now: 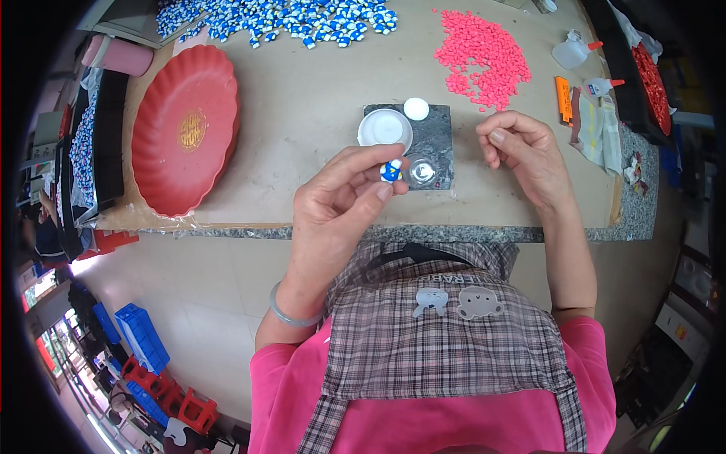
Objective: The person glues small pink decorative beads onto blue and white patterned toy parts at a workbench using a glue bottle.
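Between the thumb and fingers of my left hand (329, 200) is a small blue and white figurine (391, 172) with yellow marks. It is held above a dark square slab (439, 140). On the slab are a white round dish (386, 127), a small white disc (416, 109) and a clear little cup (424, 173). To the right, my right hand (531, 155) is raised off the table, its thumb pressed to the curled fingers. Whether anything tiny is in that pinch is hidden. Small pink pieces (491, 64) lie spread just beyond it.
A red scalloped tray (225, 144) stands at left. Many blue and white figurines (302, 23) lie along the far side. Glue bottles (572, 51), an orange box (563, 100) and a crumpled cloth (597, 132) sit at right. The granite table edge (454, 233) runs in front of me.
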A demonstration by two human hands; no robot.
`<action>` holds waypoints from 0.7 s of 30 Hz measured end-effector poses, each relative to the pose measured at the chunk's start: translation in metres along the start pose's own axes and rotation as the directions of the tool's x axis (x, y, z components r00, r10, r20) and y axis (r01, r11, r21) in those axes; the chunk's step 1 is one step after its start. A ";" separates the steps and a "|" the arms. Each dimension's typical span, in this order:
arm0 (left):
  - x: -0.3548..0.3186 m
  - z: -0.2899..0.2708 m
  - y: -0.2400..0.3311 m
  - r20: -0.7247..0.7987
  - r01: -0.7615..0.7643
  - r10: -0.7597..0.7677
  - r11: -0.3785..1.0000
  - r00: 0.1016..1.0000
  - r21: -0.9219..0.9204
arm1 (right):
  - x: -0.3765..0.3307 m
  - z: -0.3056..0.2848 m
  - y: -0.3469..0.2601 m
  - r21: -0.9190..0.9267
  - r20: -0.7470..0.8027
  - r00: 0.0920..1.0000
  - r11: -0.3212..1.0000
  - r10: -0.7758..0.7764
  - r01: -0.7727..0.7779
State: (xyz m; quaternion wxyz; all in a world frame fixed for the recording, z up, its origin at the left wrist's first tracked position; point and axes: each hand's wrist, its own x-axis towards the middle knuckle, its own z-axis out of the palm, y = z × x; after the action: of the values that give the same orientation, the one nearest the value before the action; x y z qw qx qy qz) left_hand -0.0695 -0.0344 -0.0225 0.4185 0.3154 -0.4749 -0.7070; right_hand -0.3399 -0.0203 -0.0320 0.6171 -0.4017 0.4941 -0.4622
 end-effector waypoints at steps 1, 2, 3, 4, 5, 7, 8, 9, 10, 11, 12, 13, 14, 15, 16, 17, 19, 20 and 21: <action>-0.001 0.000 -0.001 0.006 0.002 -0.002 1.000 1.000 0.003 | -0.001 0.002 -0.001 -0.029 0.003 1.000 1.000 0.000 0.000; 0.000 -0.001 -0.002 0.010 0.005 -0.005 1.000 1.000 0.001 | -0.002 0.003 -0.001 -0.029 -0.002 1.000 1.000 0.001 -0.001; 0.000 -0.002 -0.002 0.011 -0.007 0.007 1.000 1.000 0.029 | -0.003 0.006 -0.002 0.015 0.008 1.000 1.000 -0.004 0.004; 0.000 -0.003 -0.003 0.013 -0.020 0.019 0.998 1.000 0.056 | -0.003 0.008 -0.002 0.058 0.017 1.000 0.998 -0.009 0.008; 0.000 -0.003 -0.003 0.019 -0.017 0.016 0.999 1.000 0.049 | -0.003 0.009 -0.002 0.054 0.009 1.000 0.999 -0.006 0.006; -0.001 -0.003 -0.003 0.001 -0.038 0.038 0.995 0.999 0.093 | -0.004 0.012 -0.001 0.042 0.032 0.999 0.999 0.015 -0.017; -0.001 -0.002 -0.003 0.005 -0.035 0.035 0.996 0.999 0.087 | -0.004 0.013 -0.001 0.039 0.025 1.000 0.999 0.019 -0.020; -0.002 0.000 -0.002 -0.018 -0.029 0.031 0.997 0.999 0.070 | -0.004 0.015 0.000 0.053 0.043 0.999 0.998 0.029 -0.031; -0.002 0.001 -0.002 -0.040 -0.024 0.026 0.998 0.999 0.053 | -0.004 0.015 0.000 0.067 0.061 0.997 0.997 0.038 -0.042; -0.002 0.000 -0.002 -0.040 -0.022 0.024 0.999 0.999 0.049 | -0.004 0.016 0.001 0.065 0.059 0.997 0.997 0.042 -0.046; -0.001 0.000 -0.003 -0.034 -0.021 0.022 0.998 0.999 0.054 | -0.004 0.018 0.001 0.061 0.056 0.997 0.996 0.056 -0.059; -0.001 -0.001 -0.003 -0.028 -0.020 0.021 0.998 0.999 0.060 | -0.004 0.018 0.002 0.057 0.054 0.996 0.996 0.070 -0.073; 0.000 -0.001 -0.004 -0.028 -0.017 0.018 0.998 0.999 0.056 | -0.004 0.018 0.003 0.055 0.052 0.996 0.996 0.073 -0.076; 0.000 -0.002 -0.004 -0.018 -0.020 0.021 0.998 1.000 0.062 | -0.003 0.018 0.004 0.049 0.067 0.995 0.996 0.072 -0.075; 0.000 -0.002 -0.004 -0.008 -0.023 0.024 0.997 1.000 0.068 | -0.003 0.017 0.005 0.044 0.081 0.994 0.996 0.070 -0.074; 0.000 -0.002 -0.004 -0.010 -0.020 0.021 0.998 1.000 0.066 | -0.003 0.017 0.005 0.043 0.081 0.994 0.996 0.074 -0.078; 0.000 -0.002 -0.004 -0.015 -0.030 0.031 0.997 0.999 0.068 | -0.002 0.017 0.006 0.045 0.103 0.992 0.996 0.073 -0.078; 0.000 -0.001 -0.004 -0.017 -0.027 0.028 0.997 0.999 0.067 | -0.001 0.018 0.006 0.045 0.103 0.992 0.996 0.076 -0.081; 0.000 0.000 -0.003 -0.029 -0.018 0.019 0.998 0.999 0.063 | 0.000 0.018 0.005 0.038 0.106 0.992 0.996 0.072 -0.077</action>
State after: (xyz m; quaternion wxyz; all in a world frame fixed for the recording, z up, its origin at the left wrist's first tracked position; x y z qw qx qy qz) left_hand -0.0703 -0.0341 -0.0257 0.4220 0.3343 -0.4934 -0.6832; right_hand -0.3209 -0.0180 -0.0337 0.6673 -0.3937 0.4660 -0.4273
